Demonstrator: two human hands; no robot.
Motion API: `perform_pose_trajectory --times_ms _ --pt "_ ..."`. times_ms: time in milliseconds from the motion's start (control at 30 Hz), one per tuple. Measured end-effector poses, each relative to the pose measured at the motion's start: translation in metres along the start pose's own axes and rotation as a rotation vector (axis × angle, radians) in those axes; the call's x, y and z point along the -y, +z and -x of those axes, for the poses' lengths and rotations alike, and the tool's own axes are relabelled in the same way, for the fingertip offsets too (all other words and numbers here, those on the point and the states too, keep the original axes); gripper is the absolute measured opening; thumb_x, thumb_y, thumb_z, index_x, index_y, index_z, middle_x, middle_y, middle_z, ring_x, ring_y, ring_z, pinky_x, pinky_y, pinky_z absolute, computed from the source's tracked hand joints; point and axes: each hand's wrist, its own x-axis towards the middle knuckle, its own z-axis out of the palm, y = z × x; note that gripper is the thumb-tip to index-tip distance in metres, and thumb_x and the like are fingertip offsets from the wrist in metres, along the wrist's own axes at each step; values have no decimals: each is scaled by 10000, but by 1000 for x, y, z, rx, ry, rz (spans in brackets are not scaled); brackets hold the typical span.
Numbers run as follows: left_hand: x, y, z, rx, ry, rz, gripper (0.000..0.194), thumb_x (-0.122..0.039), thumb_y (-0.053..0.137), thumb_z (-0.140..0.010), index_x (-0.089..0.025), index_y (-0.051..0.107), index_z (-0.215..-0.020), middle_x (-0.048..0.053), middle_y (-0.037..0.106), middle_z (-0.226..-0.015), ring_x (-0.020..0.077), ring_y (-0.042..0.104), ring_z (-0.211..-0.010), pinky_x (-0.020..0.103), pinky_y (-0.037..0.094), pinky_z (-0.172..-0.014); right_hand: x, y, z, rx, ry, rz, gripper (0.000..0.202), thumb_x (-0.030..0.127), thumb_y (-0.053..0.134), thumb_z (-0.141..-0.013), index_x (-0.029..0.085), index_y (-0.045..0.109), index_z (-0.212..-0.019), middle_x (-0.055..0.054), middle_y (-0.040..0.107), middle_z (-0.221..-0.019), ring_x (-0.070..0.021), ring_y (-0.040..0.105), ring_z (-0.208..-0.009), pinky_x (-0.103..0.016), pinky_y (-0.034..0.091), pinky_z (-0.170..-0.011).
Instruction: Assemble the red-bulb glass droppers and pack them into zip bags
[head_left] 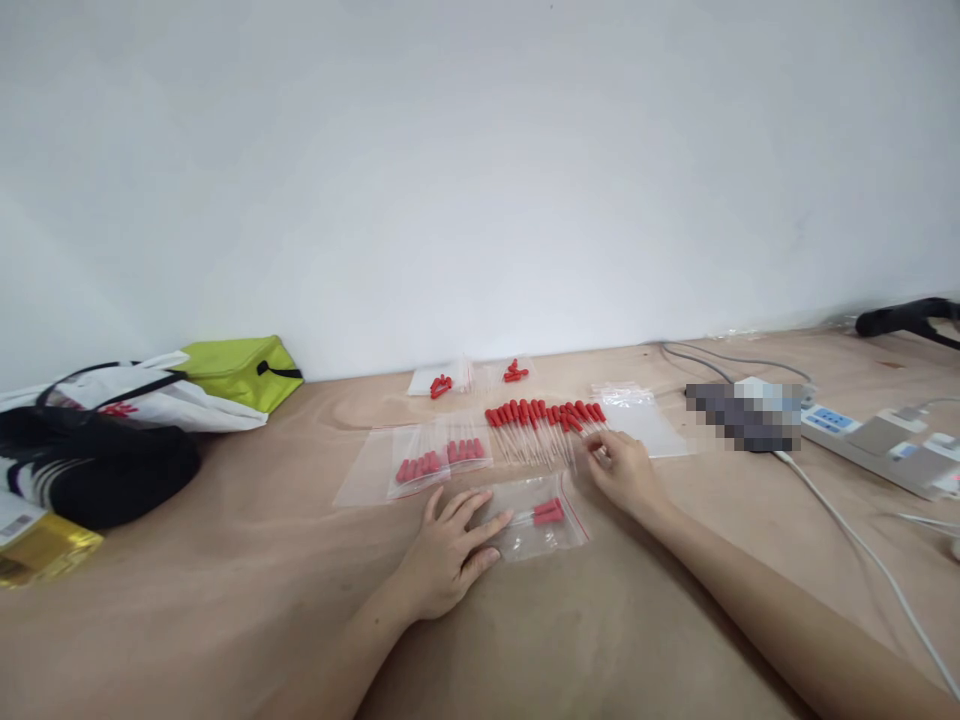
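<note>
Fingers spread, my left hand [451,552] rests on the left part of a clear zip bag [525,540] that has red-capped sticks [548,512] inside. My right hand [619,468] is closed in a pinch at the right end of a row of red-tipped sticks [529,425]; its fingertips are on one of them. Left of the row, filled clear bags [367,470] overlap, with red tips showing through. Right of the row lies a stack of flat clear bags [645,425].
Near the wall, small bags hold red pieces [441,385]. A green bag [240,368], a white bag [172,400] and a black cloth item [120,475] are at left. A power strip [862,440], cables and a pixelated dark object [742,418] lie at right.
</note>
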Motion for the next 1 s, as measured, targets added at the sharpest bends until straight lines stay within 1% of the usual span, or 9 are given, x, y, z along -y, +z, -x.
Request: perform_pose_trajectory --times_ms 133,233,333,433,533,600,700,867,1000 --pt "0 -1 1 -31 19 14 381 -369 357 -900 -384 351 -1281 35 349 -1367 263 326 -1216 547 201 -981 0 4 -25 50 184 342 205 227 469 -756 155 544 -933 -109 627 -901 -264 550 -903 -357 364 -754" --pt "1 -2 2 5 43 53 409 -453 370 -878 -367 363 -1278 38 386 -1345 255 352 -1206 532 220 -981 6 9 -35 130 288 421 263 173 427 -769 136 506 -1018 -141 617 -924 -277 566 -890 -365 367 -733" --pt "3 -1 3 27 46 71 447 -500 376 -860 -363 350 -1285 40 378 -1352 255 344 -1217 550 195 -987 11 11 -37 137 342 411 308 120 378 -773 105 468 -1067 -176 601 -925 -281 582 -845 -368 380 -697" --pt "3 0 2 35 41 76 447 -499 369 -863 -363 343 -1288 39 361 -1364 257 329 -1230 562 178 -990 10 6 -32 38 267 224 370 166 376 -789 78 397 -1148 -176 582 -910 -257 578 -795 -352 404 -666" --pt "2 -2 2 39 38 80 447 -495 376 -861 -364 344 -1287 35 356 -1368 258 326 -1234 562 182 -992 6 1 -17 -57 142 -156 506 271 402 -804 102 255 -1258 -68 562 -772 -197 559 -661 -321 432 -609" --pt "1 -4 2 48 33 78 431 -474 376 -868 -363 350 -1285 34 355 -1369 260 326 -1234 563 189 -991 5 0 -2 -85 156 -427 570 349 430 -800 154 199 -1283 -8 525 -730 -154 530 -563 -294 440 -541" --pt "0 -6 1 52 24 81 374 -394 330 -904 -361 371 -1274 26 374 -1359 251 333 -1231 559 203 -989 6 1 17 -140 252 -713 586 421 492 -765 213 236 -1249 27 495 -727 -117 516 -517 -267 450 -500" --pt "1 -3 1 16 32 99 361 -308 312 -918 -360 381 -1268 12 386 -1350 240 341 -1228 544 212 -998 13 5 27 -235 342 -878 574 466 565 -715 223 300 -1162 43 506 -689 -122 551 -555 -276 480 -539" --pt "2 -2 1 11 40 103 368 -301 338 -911 -353 376 -1273 12 379 -1356 231 333 -1235 527 208 -1013 18 7 27 -159 388 -1048 454 509 553 -709 230 390 -1028 31 533 -729 -127 582 -605 -289 496 -583"
